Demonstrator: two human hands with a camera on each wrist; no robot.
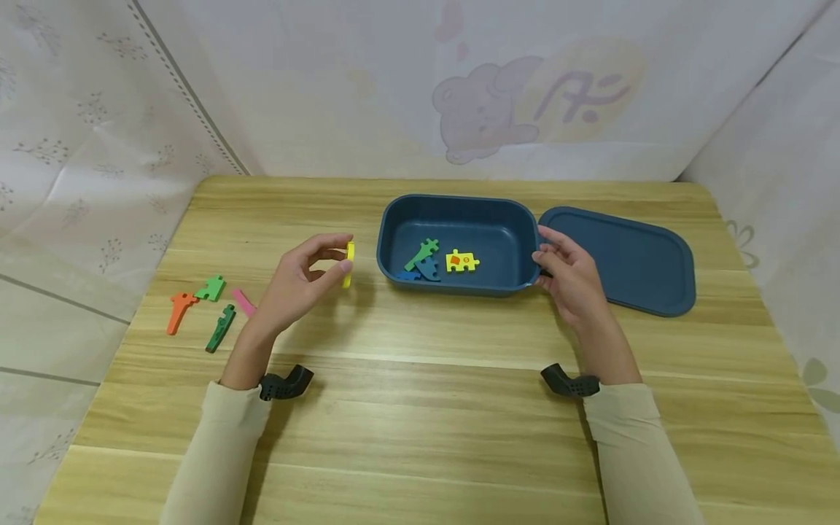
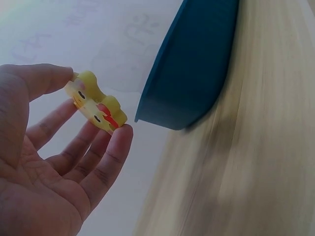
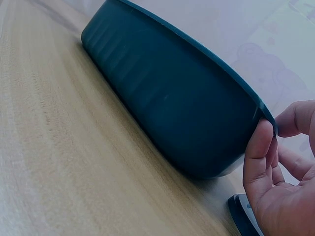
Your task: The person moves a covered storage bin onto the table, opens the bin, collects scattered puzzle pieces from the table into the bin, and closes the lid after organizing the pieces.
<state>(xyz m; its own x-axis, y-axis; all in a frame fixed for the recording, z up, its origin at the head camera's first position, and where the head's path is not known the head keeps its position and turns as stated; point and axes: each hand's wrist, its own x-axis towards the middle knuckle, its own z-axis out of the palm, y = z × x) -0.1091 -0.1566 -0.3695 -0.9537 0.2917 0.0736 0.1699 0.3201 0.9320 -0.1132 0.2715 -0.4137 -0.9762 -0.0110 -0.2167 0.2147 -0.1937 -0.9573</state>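
Holding a yellow puzzle piece (image 1: 348,265) just left of a blue box (image 1: 453,291), the left hand (image 1: 295,277) stands partly spread above the worktop (image 1: 420,430), only its fingertips closed on the piece, as I see it from my remote station in the head view. The right hand (image 1: 571,281) grips the box's right end, I judge to keep it from sliding. Inside lie another yellow piece (image 1: 462,261), a green piece (image 1: 420,255) and blue pieces (image 1: 429,268); the lid (image 1: 646,266) lies flat just beside, leaving the box's mouth uncovered. Orange (image 1: 177,313), light green (image 1: 211,287), dark green (image 1: 221,328) and pink (image 1: 243,301) pieces rest by the left forearm, apparently within easy reach. In the left wrist view, I see thumb and fingertips at opposite ends of the piece, its eyes and red marking bare between them, a light pinch that probably suits so small a thing. In the right wrist view, I see thumb and fingers curled either side of the rim, which likely offers the handiest hold; I cannot see the box's contents from there.
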